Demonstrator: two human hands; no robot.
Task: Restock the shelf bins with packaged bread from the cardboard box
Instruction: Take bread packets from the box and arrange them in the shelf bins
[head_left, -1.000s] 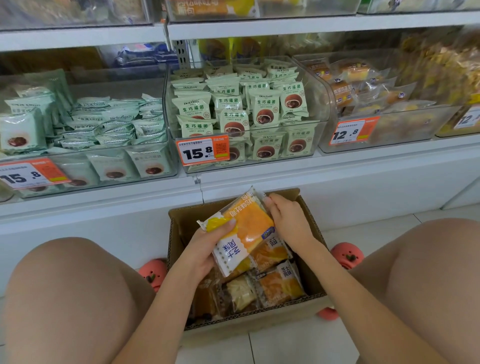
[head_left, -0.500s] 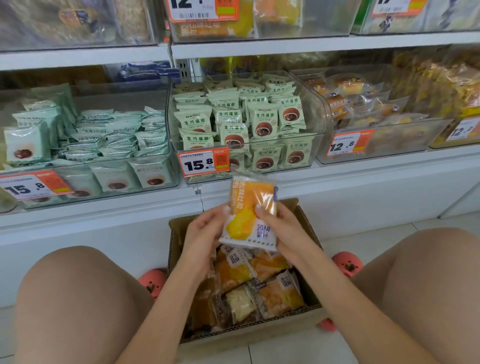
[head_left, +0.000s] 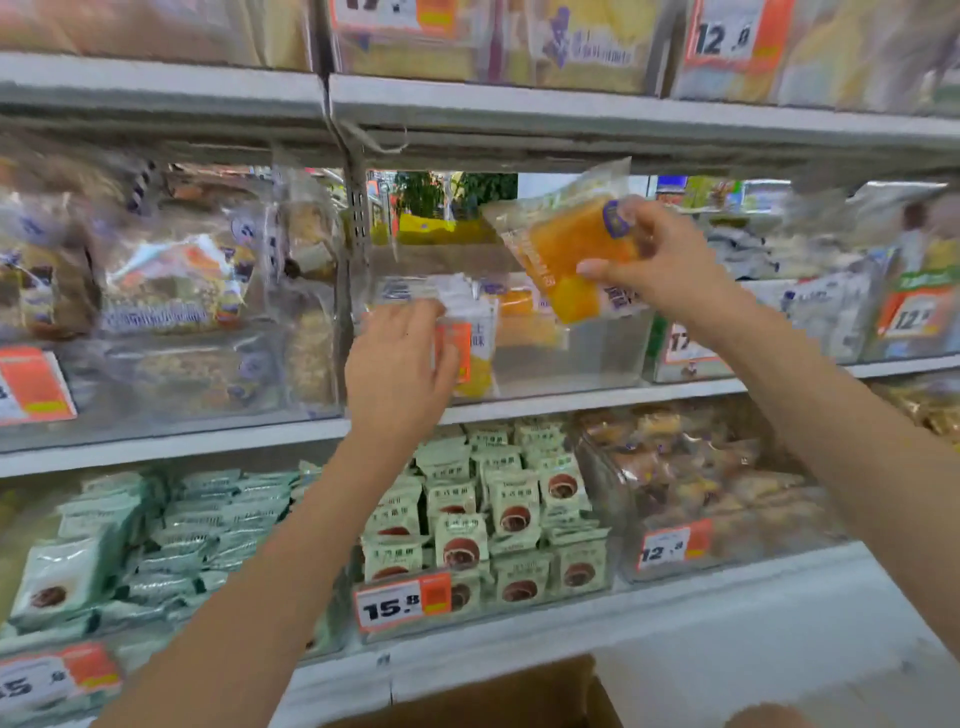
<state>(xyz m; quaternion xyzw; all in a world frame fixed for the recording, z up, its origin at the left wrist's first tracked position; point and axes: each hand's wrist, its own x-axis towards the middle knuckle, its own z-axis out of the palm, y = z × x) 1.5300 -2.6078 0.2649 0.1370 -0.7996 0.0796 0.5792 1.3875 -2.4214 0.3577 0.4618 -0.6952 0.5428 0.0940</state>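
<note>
The orange bread packet, lifted from the cardboard box, is now pinched in the right hand at one o'clock above the clear shelf bin, while the left hand seems to hold back the packets already there.

Right hand pinches an orange bread pack above a clear bin. Left hand touches upright packs inside.

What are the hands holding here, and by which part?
The right hand pinches the orange bread packet by its right edge. The left hand touches packets in the clear bin; any grip is unclear.
</note>
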